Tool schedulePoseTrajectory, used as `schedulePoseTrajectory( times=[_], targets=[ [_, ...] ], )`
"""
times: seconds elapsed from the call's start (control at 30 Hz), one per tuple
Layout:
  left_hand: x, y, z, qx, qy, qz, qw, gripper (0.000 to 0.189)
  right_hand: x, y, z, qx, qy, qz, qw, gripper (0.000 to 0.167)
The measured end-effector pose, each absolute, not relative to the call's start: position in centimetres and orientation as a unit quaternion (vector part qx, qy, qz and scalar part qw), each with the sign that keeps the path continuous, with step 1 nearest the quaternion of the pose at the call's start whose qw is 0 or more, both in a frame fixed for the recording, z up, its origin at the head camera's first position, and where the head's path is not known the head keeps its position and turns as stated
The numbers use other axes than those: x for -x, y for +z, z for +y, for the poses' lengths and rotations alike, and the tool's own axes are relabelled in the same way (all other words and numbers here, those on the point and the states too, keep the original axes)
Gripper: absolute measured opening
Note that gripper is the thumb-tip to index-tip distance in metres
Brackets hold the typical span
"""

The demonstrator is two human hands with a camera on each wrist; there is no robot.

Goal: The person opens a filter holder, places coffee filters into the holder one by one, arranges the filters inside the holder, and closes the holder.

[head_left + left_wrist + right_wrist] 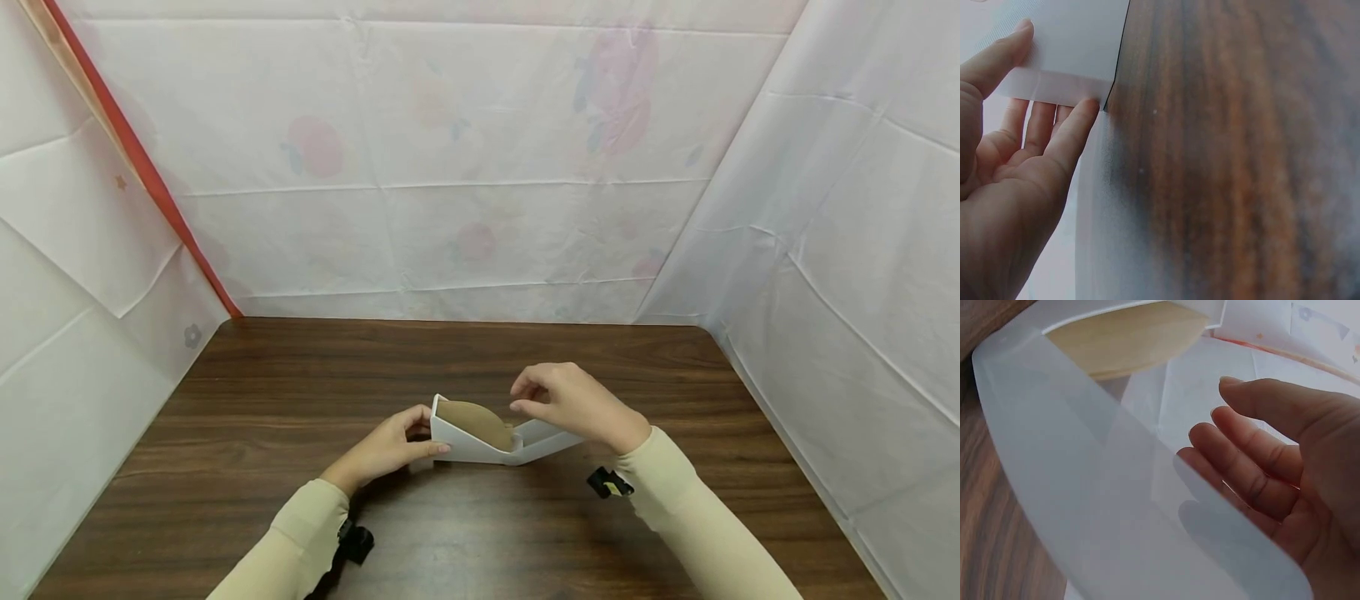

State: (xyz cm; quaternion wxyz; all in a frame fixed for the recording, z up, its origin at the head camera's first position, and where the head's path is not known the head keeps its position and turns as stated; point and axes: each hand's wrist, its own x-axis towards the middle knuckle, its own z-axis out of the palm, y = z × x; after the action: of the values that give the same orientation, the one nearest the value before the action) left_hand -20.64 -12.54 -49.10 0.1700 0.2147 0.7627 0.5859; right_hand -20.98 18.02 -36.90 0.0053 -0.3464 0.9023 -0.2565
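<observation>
A white filter holder (467,447) lies on the table with its lid (551,447) swung out to the right. Inside it stand brown paper coffee filters (476,422), their curved edge showing above the slanted side. My left hand (388,452) grips the holder's left end, thumb on the near side wall and fingers at the end face. In the left wrist view the index fingertip (1089,107) meets the lower corner. My right hand (573,404) is raised over the lid, fingers loosely bent with nothing between them. The right wrist view shows that hand (1272,475) partly behind the lid.
The dark wood-grain table (300,375) runs back to a white cloth (480,150) with faint fruit prints. More cloth hangs on both sides, with a red strip (142,162) at the left corner. Black wrist cameras (356,543) sit by both cuffs.
</observation>
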Motion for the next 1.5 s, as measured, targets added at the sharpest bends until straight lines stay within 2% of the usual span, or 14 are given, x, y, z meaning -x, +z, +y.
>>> schedulePoseTrajectory(
  times=[0.9, 1.1, 1.3, 1.5],
  targets=[
    [20.6, -48.9, -12.7, -0.21, 0.581, 0.767, 0.175, 0.039, 20.0, -35.8, 23.0, 0.292, -0.296, 0.91, 0.01, 0.012],
    [20.6, -49.1, -12.6, -0.211, 0.584, 0.765, 0.174, 0.038, 19.6, -35.7, 24.0, 0.288, -0.299, 0.909, 0.019, 0.018],
    [20.5, -49.1, -12.6, -0.211, 0.583, 0.765, 0.17, 0.037, 18.9, -35.6, 24.9, 0.285, -0.288, 0.913, 0.033, 0.035],
    [20.5, -49.1, -12.6, -0.212, 0.585, 0.765, 0.17, 0.037, 18.4, -35.6, 25.6, 0.286, -0.265, 0.92, 0.029, 0.044]
  ],
)
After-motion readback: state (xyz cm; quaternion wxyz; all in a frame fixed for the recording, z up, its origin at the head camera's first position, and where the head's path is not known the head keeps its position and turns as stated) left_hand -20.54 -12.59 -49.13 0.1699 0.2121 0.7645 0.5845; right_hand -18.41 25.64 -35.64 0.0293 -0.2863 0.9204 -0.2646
